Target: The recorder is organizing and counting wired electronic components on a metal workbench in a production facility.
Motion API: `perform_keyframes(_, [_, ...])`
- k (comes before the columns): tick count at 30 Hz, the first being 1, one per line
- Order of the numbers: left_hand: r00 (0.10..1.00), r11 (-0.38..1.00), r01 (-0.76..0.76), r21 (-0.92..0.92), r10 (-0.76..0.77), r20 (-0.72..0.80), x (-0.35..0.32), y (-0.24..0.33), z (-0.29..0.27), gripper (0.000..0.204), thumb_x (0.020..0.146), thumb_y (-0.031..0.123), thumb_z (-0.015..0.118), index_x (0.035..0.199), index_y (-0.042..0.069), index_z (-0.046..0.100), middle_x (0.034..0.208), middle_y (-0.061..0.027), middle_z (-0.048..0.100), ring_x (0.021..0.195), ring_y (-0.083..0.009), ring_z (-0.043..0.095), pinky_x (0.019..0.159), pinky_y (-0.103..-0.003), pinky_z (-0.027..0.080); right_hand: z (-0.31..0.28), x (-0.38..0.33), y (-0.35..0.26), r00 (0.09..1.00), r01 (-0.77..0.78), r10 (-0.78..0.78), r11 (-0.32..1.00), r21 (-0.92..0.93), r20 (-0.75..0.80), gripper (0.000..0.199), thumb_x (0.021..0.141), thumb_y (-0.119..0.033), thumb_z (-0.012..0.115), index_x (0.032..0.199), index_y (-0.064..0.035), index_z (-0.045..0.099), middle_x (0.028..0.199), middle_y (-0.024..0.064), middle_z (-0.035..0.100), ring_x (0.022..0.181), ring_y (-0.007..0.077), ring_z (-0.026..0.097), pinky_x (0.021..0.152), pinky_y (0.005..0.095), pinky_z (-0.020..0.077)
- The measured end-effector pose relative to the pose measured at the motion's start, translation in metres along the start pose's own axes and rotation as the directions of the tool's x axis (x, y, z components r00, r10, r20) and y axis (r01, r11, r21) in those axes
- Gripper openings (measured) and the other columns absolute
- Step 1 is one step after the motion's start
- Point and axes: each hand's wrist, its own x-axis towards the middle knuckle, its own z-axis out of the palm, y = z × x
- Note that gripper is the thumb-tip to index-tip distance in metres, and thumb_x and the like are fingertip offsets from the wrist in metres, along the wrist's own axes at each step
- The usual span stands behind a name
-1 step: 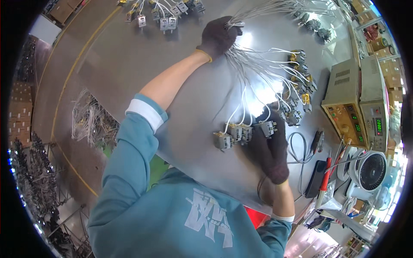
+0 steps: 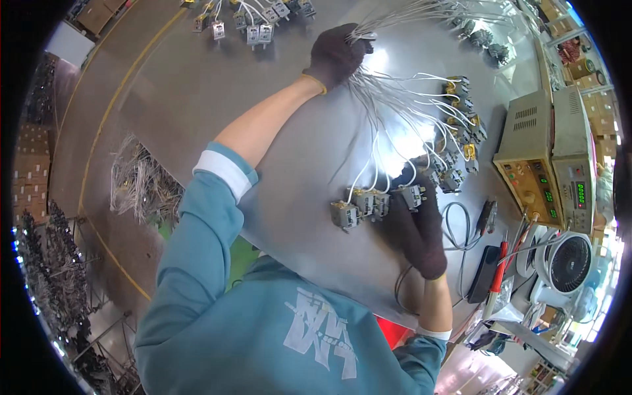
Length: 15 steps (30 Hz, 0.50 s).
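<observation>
My left hand (image 2: 337, 56), in a dark knitted glove, is closed round a bundle of thin white and grey wires (image 2: 368, 89) at the far middle of the table. From the fist the wires fan out to several small grey metal blocks, some with yellow parts. My right hand (image 2: 422, 240), gloved alike, lies among them with thumb and fingers round one small metal block (image 2: 409, 196); its fingertips are partly hidden by wires. Just left of it stand a few more wired metal blocks (image 2: 361, 205) in a row. Others form a wired cluster (image 2: 464, 125) farther right.
Further wired blocks (image 2: 260, 33) lie at the far left, and dark blocks (image 2: 490, 47) at the far right. Instrument boxes (image 2: 543, 161) with green displays stand on the right, near a fan (image 2: 567, 263), a red-handled tool (image 2: 499, 266) and a looped cable (image 2: 457, 227).
The row of blocks beside my right hand has shifted very slightly to the right. Both hands keep their hold, with hardly any movement.
</observation>
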Motion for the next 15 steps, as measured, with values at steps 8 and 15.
perform_keyframes(8, [0.999,0.999,-0.033,0.043,0.033,0.003,-0.003,0.030,0.000,0.025,0.093,0.019,0.057,0.098,0.011,0.080,0.088,-0.0092,0.081,0.083,-0.0301,0.076,0.080,-0.043,0.060,-0.021,-0.008,-0.033,0.943,0.229,-0.327,0.489,-0.841,0.067,0.042,0.089,-0.006,0.080,0.130,-0.0037,0.073,0.115,0.0145,0.078,0.097,0.0222,0.075,0.084,0.0362,0.0587])
perform_keyframes(15, [0.990,0.996,0.029,0.085,-0.040,0.137,-0.001,0.042,-0.006,0.032,0.098,0.005,0.054,0.120,-0.002,0.076,0.104,-0.0098,0.081,0.092,-0.0169,0.079,0.086,-0.030,0.064,-0.063,0.019,-0.015,0.801,-0.019,-0.584,0.201,-0.979,-0.136,0.042,0.093,-0.012,0.082,0.133,-0.0070,0.070,0.113,0.0108,0.077,0.086,0.0243,0.075,0.080,0.0351,0.0585])
